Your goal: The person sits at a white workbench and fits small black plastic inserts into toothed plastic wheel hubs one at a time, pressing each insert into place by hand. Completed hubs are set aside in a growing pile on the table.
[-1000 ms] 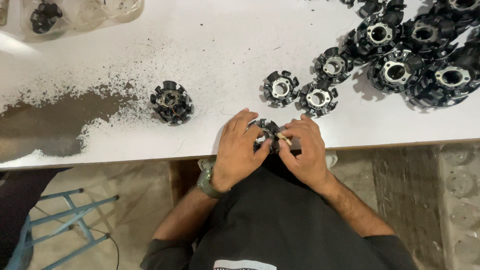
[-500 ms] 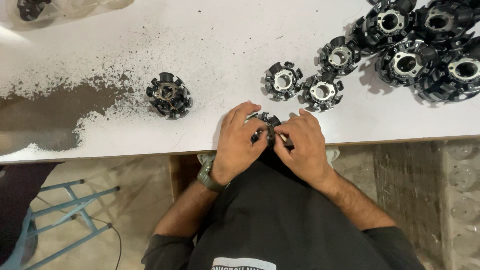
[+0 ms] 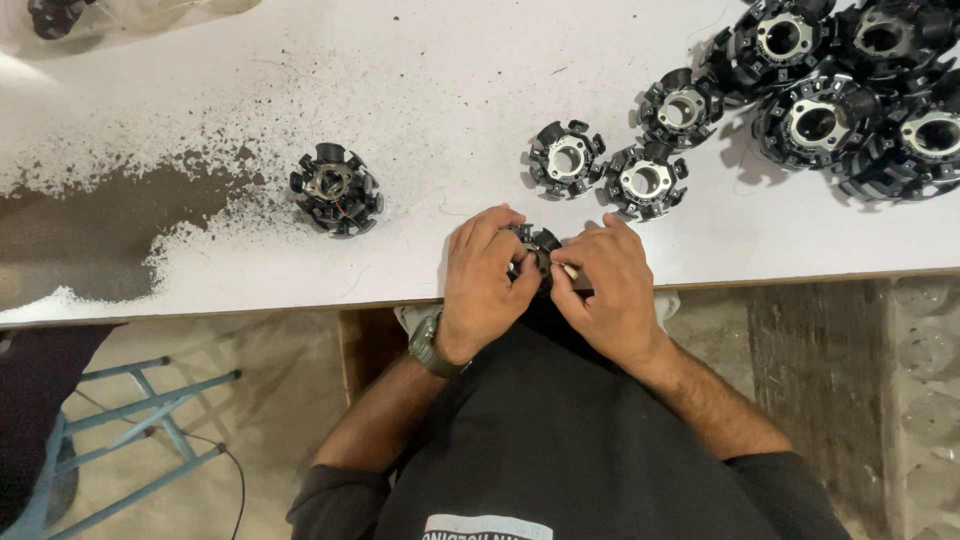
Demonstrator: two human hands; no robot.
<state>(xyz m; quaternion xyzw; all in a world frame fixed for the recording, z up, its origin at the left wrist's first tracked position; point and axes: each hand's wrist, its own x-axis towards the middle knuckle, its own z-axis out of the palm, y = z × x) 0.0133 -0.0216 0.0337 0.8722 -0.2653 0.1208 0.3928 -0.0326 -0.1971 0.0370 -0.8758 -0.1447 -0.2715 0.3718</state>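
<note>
Black metal stator core (image 3: 538,252) at the white counter (image 3: 450,90) near edge | left hand (image 3: 487,282) and right hand (image 3: 608,292) fingers clasp it from both sides | likely heavy, rigid, toothed; grip outer poles | spare stators (image 3: 566,158) beyond.

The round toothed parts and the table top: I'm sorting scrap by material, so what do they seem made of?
The round toothed parts look like dark metal cores with black, probably plastic, caps on the teeth and a bright, bare-metal ring at the hub. The table top looks like board with a matte white coating; it has worn off to brown at the left.
</note>
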